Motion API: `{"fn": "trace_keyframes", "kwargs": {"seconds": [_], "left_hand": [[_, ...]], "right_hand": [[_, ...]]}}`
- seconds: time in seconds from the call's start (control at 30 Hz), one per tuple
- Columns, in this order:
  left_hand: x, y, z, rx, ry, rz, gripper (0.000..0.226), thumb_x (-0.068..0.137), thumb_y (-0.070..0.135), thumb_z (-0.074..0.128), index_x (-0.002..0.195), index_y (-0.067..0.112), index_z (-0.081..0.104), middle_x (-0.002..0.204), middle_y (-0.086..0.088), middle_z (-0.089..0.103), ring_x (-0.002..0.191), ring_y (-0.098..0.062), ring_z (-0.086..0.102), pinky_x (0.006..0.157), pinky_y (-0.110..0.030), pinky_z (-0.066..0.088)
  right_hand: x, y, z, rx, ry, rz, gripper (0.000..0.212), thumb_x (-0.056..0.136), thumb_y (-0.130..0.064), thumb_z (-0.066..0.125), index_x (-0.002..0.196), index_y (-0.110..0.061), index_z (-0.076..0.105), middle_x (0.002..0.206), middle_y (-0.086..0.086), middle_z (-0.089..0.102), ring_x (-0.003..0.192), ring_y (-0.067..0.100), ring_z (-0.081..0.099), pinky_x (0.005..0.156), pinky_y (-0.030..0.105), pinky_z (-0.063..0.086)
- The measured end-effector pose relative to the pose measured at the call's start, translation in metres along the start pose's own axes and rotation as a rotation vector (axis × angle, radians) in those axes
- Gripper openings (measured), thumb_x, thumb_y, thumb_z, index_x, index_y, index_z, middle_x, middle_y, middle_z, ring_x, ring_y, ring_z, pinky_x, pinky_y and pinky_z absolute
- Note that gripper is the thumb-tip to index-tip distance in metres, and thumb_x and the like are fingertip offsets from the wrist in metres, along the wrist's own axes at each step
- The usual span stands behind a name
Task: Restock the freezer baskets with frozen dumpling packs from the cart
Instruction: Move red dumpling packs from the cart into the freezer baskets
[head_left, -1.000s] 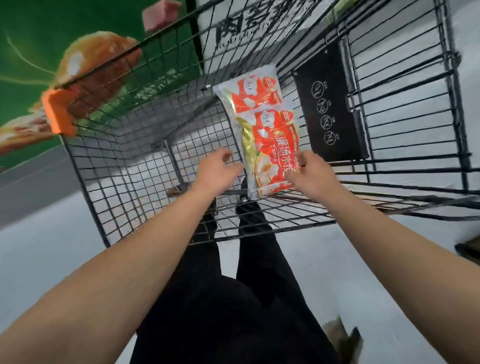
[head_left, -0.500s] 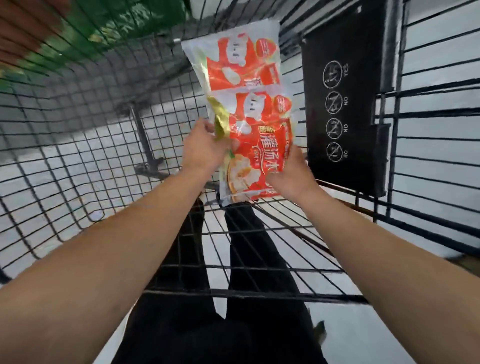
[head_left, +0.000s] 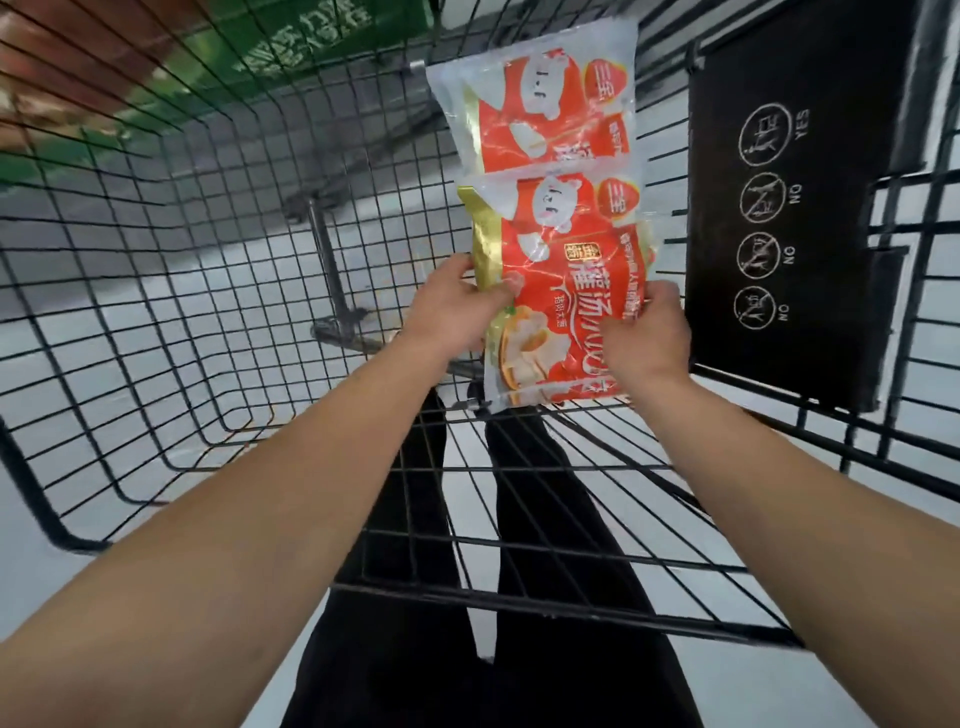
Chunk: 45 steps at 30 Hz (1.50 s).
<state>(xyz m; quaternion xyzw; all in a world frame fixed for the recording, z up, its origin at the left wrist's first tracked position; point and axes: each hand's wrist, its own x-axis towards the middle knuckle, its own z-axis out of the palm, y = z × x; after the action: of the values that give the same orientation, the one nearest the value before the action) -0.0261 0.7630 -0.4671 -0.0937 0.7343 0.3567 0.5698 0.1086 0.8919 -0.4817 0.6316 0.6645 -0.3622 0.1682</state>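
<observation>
I count two dumpling packs, red and white, overlapped one behind the other and standing nearly upright inside the black wire cart. My left hand pinches the front pack's gold left edge, thumb on its face. My right hand curls over the lower right corner, fingers on the print. Both packs sit at about 12 o'clock from my hands, their tops near the cart's far rim. At 2 o'clock, just beside the packs, hangs one black sign panel with four round pictograms. The basket floor toward 9 o'clock is bare mesh, with open room.
</observation>
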Motion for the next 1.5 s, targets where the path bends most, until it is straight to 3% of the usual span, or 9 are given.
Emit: {"fn": "trace_keyframes", "kwargs": {"seconds": [0.17,0.3,0.43,0.53,0.73,0.97,1.13,1.3,1.5], "left_hand": [[-0.021,-0.016,-0.012,-0.329,-0.048,-0.190,0.021,0.093,0.024,0.068,0.111,0.016,0.061,0.102,-0.003,0.074,0.082,-0.022,0.076,0.075,-0.035,0.062],[-0.040,-0.034,-0.017,-0.134,-0.180,-0.290,0.011,0.095,0.029,0.065,0.102,0.020,0.064,0.106,-0.002,0.073,0.100,-0.022,0.071,0.093,-0.042,0.057],[-0.030,-0.037,-0.028,-0.021,0.185,-0.132,0.017,0.088,0.028,0.068,0.097,0.014,0.065,0.096,-0.001,0.070,0.090,-0.021,0.067,0.093,-0.045,0.057],[-0.009,-0.025,-0.044,0.051,0.355,-0.024,0.045,0.092,0.029,0.062,0.135,0.018,0.054,0.130,0.001,0.060,0.116,-0.018,0.058,0.099,-0.032,0.046],[0.034,-0.014,-0.041,-0.017,0.142,-0.067,0.051,0.100,0.015,0.047,0.150,0.014,0.036,0.129,0.001,0.058,0.116,-0.015,0.056,0.091,-0.029,0.041],[0.043,-0.029,-0.023,-0.231,0.027,-0.135,0.028,0.100,0.008,0.050,0.123,0.025,0.047,0.113,0.000,0.069,0.097,-0.010,0.064,0.072,-0.030,0.049],[0.047,-0.040,-0.029,-0.237,0.048,-0.152,0.040,0.098,0.006,0.051,0.135,0.021,0.051,0.126,0.001,0.062,0.116,-0.015,0.055,0.094,-0.038,0.046],[0.054,-0.041,-0.035,-0.229,0.116,-0.130,0.037,0.101,0.008,0.049,0.138,0.013,0.046,0.108,0.004,0.058,0.087,-0.002,0.054,0.085,-0.031,0.045],[0.063,-0.043,-0.044,-0.271,0.090,-0.156,0.019,0.097,0.010,0.055,0.114,0.015,0.063,0.108,-0.001,0.072,0.108,-0.021,0.065,0.099,-0.039,0.047]], "right_hand": [[-0.004,-0.031,-0.010,0.010,0.090,-0.307,0.034,0.086,-0.002,0.054,0.117,-0.013,0.062,0.116,0.007,0.065,0.108,0.024,0.061,0.095,0.027,0.045],[-0.003,-0.070,-0.013,-0.108,0.089,-0.544,0.041,0.088,0.004,0.047,0.124,-0.009,0.062,0.125,0.012,0.057,0.115,0.026,0.056,0.099,0.028,0.041],[0.005,-0.074,-0.004,-0.223,-0.044,-0.611,0.056,0.088,-0.001,0.060,0.141,-0.015,0.047,0.142,0.009,0.042,0.130,0.024,0.045,0.110,0.032,0.038],[0.001,-0.058,-0.001,-0.157,-0.015,-0.665,0.062,0.085,0.001,0.061,0.143,-0.013,0.043,0.146,0.009,0.036,0.132,0.025,0.041,0.112,0.029,0.033],[-0.005,-0.005,-0.009,-0.062,0.018,-0.324,0.057,0.089,-0.010,0.060,0.142,-0.010,0.039,0.141,0.009,0.042,0.118,0.023,0.050,0.097,0.028,0.038],[0.005,0.002,-0.003,0.049,-0.138,-0.158,0.022,0.095,-0.033,0.058,0.113,-0.024,0.067,0.108,-0.008,0.070,0.103,0.017,0.065,0.090,0.034,0.051],[0.008,0.002,0.001,0.202,-0.091,-0.036,0.015,0.095,-0.023,0.057,0.097,-0.020,0.072,0.096,-0.009,0.072,0.095,0.014,0.067,0.091,0.040,0.055],[0.016,0.004,0.004,0.233,0.005,0.081,0.020,0.098,-0.020,0.053,0.086,-0.021,0.069,0.092,-0.008,0.070,0.093,0.018,0.067,0.091,0.043,0.056],[0.025,0.001,0.010,0.244,0.054,0.159,0.028,0.098,-0.019,0.050,0.073,-0.022,0.063,0.090,-0.005,0.069,0.092,0.022,0.067,0.089,0.041,0.056]]}}
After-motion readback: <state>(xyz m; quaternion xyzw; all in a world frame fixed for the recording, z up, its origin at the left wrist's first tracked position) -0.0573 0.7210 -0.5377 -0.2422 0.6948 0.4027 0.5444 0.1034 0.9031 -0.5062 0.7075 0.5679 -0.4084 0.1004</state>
